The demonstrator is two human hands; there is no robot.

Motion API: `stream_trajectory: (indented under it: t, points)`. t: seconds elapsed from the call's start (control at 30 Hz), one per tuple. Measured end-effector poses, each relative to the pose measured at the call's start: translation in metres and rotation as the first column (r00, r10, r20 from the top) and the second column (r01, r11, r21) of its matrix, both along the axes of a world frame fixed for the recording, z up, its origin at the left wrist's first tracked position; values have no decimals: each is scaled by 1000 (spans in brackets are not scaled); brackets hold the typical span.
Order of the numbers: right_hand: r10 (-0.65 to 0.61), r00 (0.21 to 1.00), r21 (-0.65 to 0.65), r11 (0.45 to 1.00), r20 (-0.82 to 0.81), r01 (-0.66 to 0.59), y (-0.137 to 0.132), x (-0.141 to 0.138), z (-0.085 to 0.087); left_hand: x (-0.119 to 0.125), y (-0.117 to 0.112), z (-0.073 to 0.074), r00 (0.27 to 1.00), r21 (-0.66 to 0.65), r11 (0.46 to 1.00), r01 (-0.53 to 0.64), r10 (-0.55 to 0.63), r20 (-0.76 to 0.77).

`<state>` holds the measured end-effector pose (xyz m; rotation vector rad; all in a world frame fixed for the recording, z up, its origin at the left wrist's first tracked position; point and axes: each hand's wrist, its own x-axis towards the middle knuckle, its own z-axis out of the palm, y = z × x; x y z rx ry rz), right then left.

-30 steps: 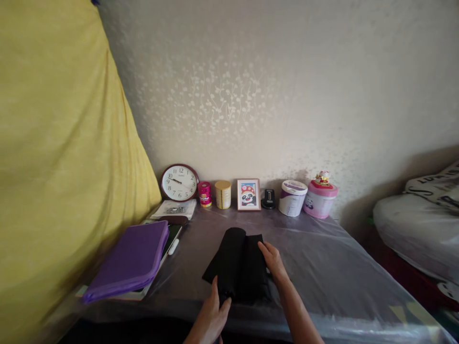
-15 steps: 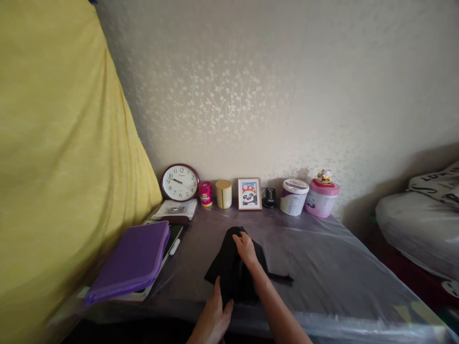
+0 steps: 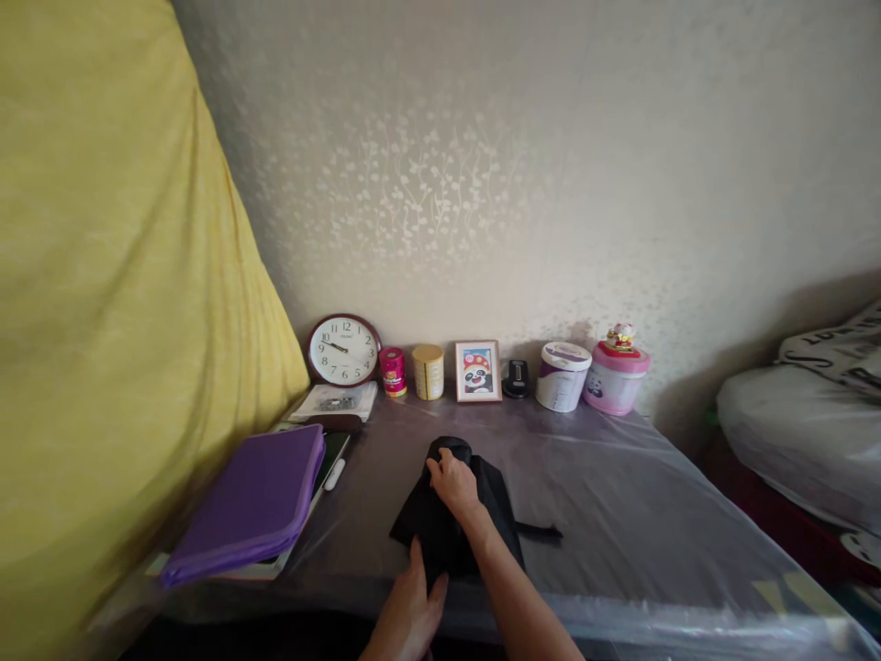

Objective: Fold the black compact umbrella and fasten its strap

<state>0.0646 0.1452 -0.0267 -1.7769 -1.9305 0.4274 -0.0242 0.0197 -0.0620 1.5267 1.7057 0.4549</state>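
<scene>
A folded black garment lies near the front edge of the plastic-covered table, with a thin black strap trailing out to its right. My right hand rests on the far part of the garment, fingers curled onto the cloth near its top fold. At the near edge, my left hand lies on the same garment with its fingers stretched forward, pressing the cloth down.
Along the wall stand a round clock, a pink tin, a yellow tin, a framed panda picture, a white tub and a pink tub. A purple zip case lies left; a yellow curtain hangs beside it.
My right hand has moved from the garment's right edge leftward across it to the top fold, bringing the cloth over. The strap now shows at the right. The left hand stayed put.
</scene>
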Motion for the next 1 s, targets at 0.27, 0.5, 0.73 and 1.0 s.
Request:
stream_trajectory:
  t: [0.27,0.5,0.73,1.0]
  points:
    - [90,990,94,990,113,-101,-9,0,-6,2,-9,2,996,25,997,-74,73,58]
    - [94,992,108,989,84,-103,-9,2,-6,6,-23,19,996,290,957,-14,39,-80]
    - [89,993,136,986,74,-98,-10,0,-5,7,-15,22,961,142,981,130,-89,-261]
    - [274,961,336,903,33,-269,-50,10,-6,8,-13,18,964,125,988,86,-51,-261]
